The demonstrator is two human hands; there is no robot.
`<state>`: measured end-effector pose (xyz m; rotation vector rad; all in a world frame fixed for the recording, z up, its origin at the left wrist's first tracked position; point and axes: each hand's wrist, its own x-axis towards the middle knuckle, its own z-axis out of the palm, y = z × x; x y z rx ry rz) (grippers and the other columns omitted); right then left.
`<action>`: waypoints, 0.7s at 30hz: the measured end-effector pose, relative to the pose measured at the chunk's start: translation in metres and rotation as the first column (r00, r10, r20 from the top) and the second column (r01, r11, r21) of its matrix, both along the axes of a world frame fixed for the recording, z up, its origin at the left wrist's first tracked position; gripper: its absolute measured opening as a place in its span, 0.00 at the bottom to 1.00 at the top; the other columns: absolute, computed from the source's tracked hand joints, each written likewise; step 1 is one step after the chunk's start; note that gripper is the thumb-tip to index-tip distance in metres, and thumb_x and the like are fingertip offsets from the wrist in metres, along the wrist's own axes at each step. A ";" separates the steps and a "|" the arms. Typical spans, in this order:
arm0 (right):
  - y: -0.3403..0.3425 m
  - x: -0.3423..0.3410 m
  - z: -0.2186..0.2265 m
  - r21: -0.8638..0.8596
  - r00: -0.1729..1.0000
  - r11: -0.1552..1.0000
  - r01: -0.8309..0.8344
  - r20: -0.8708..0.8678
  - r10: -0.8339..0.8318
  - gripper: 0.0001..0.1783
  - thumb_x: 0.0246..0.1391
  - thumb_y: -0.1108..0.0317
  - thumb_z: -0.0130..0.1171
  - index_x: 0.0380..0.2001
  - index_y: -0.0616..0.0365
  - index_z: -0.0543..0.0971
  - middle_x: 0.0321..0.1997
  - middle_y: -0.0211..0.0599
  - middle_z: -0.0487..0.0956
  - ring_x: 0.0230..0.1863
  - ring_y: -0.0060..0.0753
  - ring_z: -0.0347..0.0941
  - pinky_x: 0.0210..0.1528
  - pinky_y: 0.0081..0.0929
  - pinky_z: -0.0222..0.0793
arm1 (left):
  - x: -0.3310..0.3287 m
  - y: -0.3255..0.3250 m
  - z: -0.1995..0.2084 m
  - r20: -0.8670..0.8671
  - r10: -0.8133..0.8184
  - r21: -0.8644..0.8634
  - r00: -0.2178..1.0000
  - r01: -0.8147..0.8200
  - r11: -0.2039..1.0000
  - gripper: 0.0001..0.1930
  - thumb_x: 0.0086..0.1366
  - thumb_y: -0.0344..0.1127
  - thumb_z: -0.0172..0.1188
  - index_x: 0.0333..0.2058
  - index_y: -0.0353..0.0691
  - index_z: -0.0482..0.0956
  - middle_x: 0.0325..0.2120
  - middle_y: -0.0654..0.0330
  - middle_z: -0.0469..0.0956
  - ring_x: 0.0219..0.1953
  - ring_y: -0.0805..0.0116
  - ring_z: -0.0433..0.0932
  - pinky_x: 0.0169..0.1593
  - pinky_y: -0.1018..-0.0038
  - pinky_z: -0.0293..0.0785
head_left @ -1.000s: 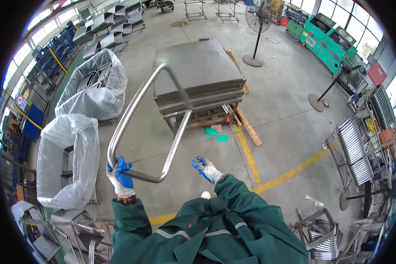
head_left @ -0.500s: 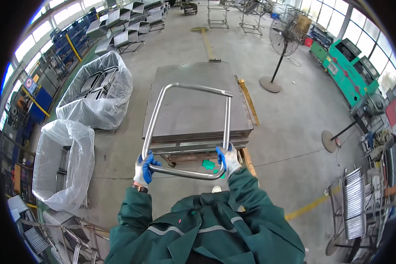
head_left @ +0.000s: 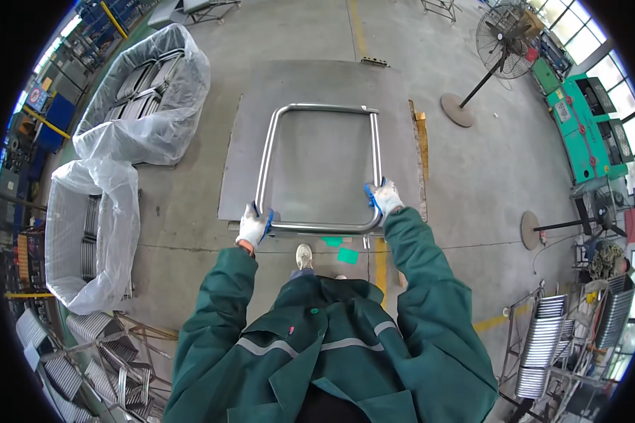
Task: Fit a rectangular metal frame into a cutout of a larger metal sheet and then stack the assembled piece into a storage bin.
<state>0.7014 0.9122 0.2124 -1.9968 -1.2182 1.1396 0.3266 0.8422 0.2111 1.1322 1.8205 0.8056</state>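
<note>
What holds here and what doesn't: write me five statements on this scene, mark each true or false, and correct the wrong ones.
1. The left hand and right hand both hold the bent metal tube frame. True.
2. Both hands are bare. False: they wear white-and-blue gloves.
3. The plastic-lined bins stand to the left of the metal-topped table. True.
4. The green machine stands to the left of the table. False: it stands to the right.
5. Flat green pieces lie on the floor by the table's near edge. True.
</note>
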 end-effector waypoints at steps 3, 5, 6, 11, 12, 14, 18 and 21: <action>0.047 0.003 -0.003 0.018 0.952 0.999 -0.041 0.303 0.034 0.21 0.45 0.57 0.63 0.37 0.62 0.75 0.24 0.42 0.77 0.22 0.41 0.75 0.29 0.34 0.74 | 0.001 0.048 -0.007 -0.481 -0.124 0.051 0.868 0.169 0.984 0.22 0.51 0.45 0.59 0.40 0.36 0.69 0.29 0.48 0.75 0.32 0.42 0.76 0.39 0.54 0.74; 0.064 0.010 -0.014 0.067 0.854 0.995 -0.079 0.519 0.033 0.23 0.44 0.55 0.63 0.38 0.61 0.75 0.28 0.44 0.79 0.28 0.44 0.77 0.36 0.34 0.74 | 0.015 0.077 0.000 -0.517 -0.160 0.027 0.841 0.202 0.979 0.21 0.52 0.44 0.59 0.40 0.36 0.69 0.32 0.48 0.74 0.33 0.42 0.76 0.39 0.55 0.74; 0.073 0.014 -0.017 0.087 0.786 0.990 -0.107 0.618 0.031 0.24 0.43 0.53 0.63 0.39 0.61 0.76 0.31 0.46 0.80 0.31 0.46 0.78 0.39 0.35 0.74 | 0.022 0.092 0.007 -0.566 -0.180 0.017 0.804 0.230 0.973 0.21 0.52 0.44 0.58 0.40 0.36 0.68 0.34 0.47 0.73 0.33 0.42 0.76 0.39 0.55 0.74; 0.084 -0.014 0.002 0.042 0.903 0.999 -0.030 0.430 0.009 0.23 0.46 0.55 0.65 0.41 0.60 0.78 0.37 0.44 0.81 0.36 0.44 0.78 0.44 0.32 0.73 | 0.006 0.103 0.010 -0.548 -0.225 -0.098 0.806 0.205 0.974 0.22 0.52 0.43 0.59 0.44 0.39 0.69 0.42 0.45 0.70 0.41 0.41 0.75 0.45 0.54 0.72; 0.081 -0.005 -0.005 0.021 0.897 0.999 -0.027 0.441 0.015 0.23 0.46 0.55 0.65 0.41 0.60 0.78 0.37 0.44 0.81 0.36 0.44 0.78 0.44 0.32 0.73 | 0.008 0.101 0.012 -0.533 -0.239 -0.115 0.812 0.210 0.971 0.22 0.52 0.43 0.59 0.44 0.39 0.69 0.42 0.45 0.70 0.41 0.41 0.75 0.45 0.54 0.72; 0.066 0.012 -0.018 0.151 0.964 0.984 0.093 0.233 -0.127 0.21 0.48 0.57 0.64 0.41 0.61 0.78 0.39 0.43 0.81 0.38 0.40 0.78 0.45 0.29 0.73 | 0.010 0.090 0.015 -0.592 -0.180 0.157 0.785 0.331 0.930 0.24 0.52 0.43 0.60 0.48 0.42 0.69 0.46 0.44 0.69 0.47 0.41 0.71 0.51 0.52 0.67; 0.066 0.030 -0.034 0.217 0.974 0.950 0.225 -0.029 -0.224 0.20 0.51 0.60 0.64 0.42 0.62 0.79 0.40 0.41 0.81 0.39 0.33 0.78 0.47 0.24 0.72 | 0.006 0.080 0.007 -0.643 -0.107 0.391 0.759 0.444 0.806 0.27 0.52 0.45 0.61 0.52 0.46 0.70 0.52 0.44 0.66 0.55 0.41 0.66 0.58 0.51 0.61; 0.078 0.030 -0.032 0.115 0.962 0.962 0.247 -0.151 -0.229 0.19 0.53 0.62 0.64 0.44 0.64 0.79 0.42 0.39 0.81 0.41 0.27 0.77 0.48 0.21 0.71 | -0.006 0.070 -0.014 -0.702 -0.174 0.332 0.691 0.533 0.779 0.28 0.52 0.50 0.62 0.53 0.52 0.72 0.56 0.45 0.64 0.59 0.41 0.61 0.61 0.50 0.56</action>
